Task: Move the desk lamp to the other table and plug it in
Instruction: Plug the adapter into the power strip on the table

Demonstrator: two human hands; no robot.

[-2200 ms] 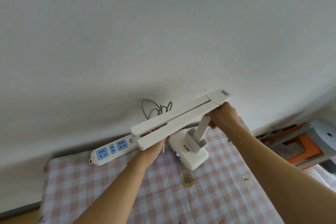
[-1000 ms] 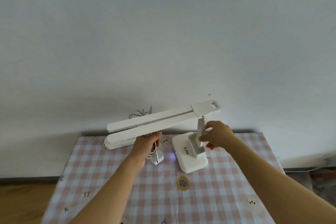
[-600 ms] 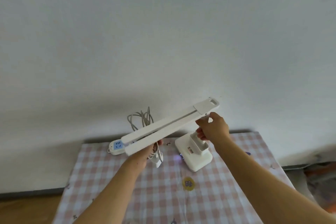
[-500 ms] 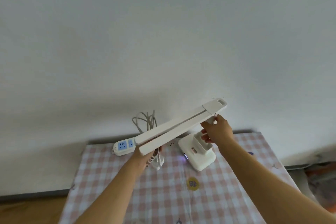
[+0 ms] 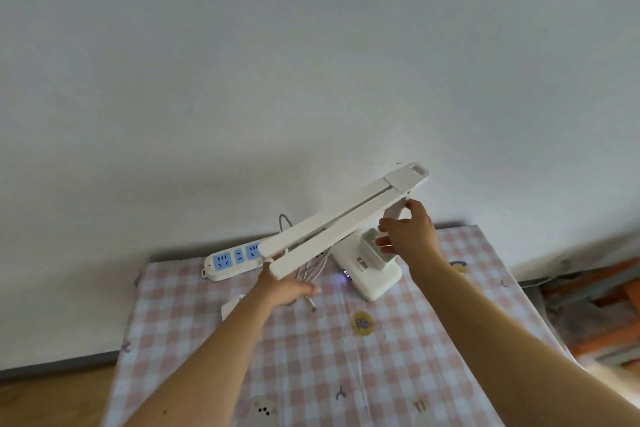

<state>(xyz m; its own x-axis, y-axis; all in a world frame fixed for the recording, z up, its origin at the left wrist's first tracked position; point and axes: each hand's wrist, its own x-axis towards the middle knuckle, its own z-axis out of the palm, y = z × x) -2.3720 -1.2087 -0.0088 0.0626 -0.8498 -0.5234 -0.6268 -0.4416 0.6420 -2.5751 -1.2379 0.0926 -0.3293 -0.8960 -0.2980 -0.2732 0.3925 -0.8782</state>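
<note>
The white desk lamp stands with its base (image 5: pixel 375 279) on the pink checked table (image 5: pixel 398 374), near the wall. Its long two-bar head (image 5: pixel 332 227) slants down to the left. My right hand (image 5: pixel 407 236) is closed around the lamp's stem just above the base. My left hand (image 5: pixel 289 289) sits under the low tip of the head, fingers curled over the bundled lamp cord (image 5: pixel 311 267). A white plug (image 5: pixel 230 305) lies on the cloth, partly hidden by my left forearm. A white power strip (image 5: pixel 232 260) with blue sockets lies at the back left of the table.
A plain white wall (image 5: pixel 311 80) rises directly behind the table. Orange and grey items (image 5: pixel 602 291) sit on the floor to the right. Wooden floor (image 5: pixel 52 399) shows at the lower left. A yellow sticker (image 5: pixel 361 323) marks the cloth in front of the lamp.
The plug that hung from my left hand now lies on the cloth. My left hand has dropped to the table with the cord. My right hand stays on the lamp's stem.
</note>
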